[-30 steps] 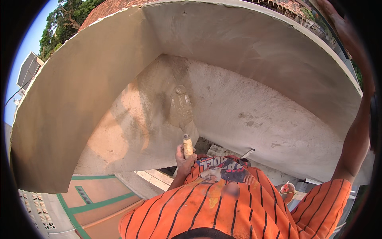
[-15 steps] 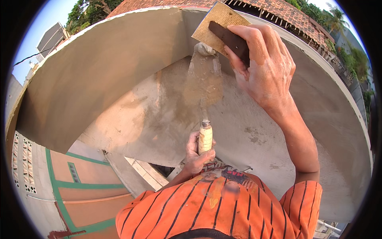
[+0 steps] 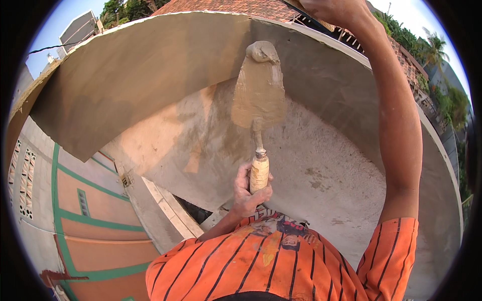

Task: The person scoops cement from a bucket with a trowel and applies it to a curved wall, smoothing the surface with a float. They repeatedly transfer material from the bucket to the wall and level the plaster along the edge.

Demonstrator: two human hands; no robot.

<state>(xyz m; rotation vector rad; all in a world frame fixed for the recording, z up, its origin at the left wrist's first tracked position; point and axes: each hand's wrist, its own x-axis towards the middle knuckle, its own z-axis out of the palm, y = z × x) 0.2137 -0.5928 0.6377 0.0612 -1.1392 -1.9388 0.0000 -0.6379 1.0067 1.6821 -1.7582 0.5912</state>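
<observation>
My left hand is wrapped round the pale, bound handle of a trowel, held in front of my chest with its blade pointing away. Wet grey mortar coats the blade, and a lump of mortar sits at its tip. My right hand is raised at the top edge, partly cut off, over the rim of the plastered wall. It grips a small hand float; only a sliver of its tan board shows, and its dark handle is out of view.
A smooth plastered parapet wall curves round a sloping concrete surface. Tiled roofs and trees lie beyond. Down at the left are an orange and green building front, breeze blocks and a wooden plank.
My right hand has lifted the float up and away from the trowel's tip, to the top edge. My left hand keeps the trowel nearly still, and the lump at its tip shows fully.
</observation>
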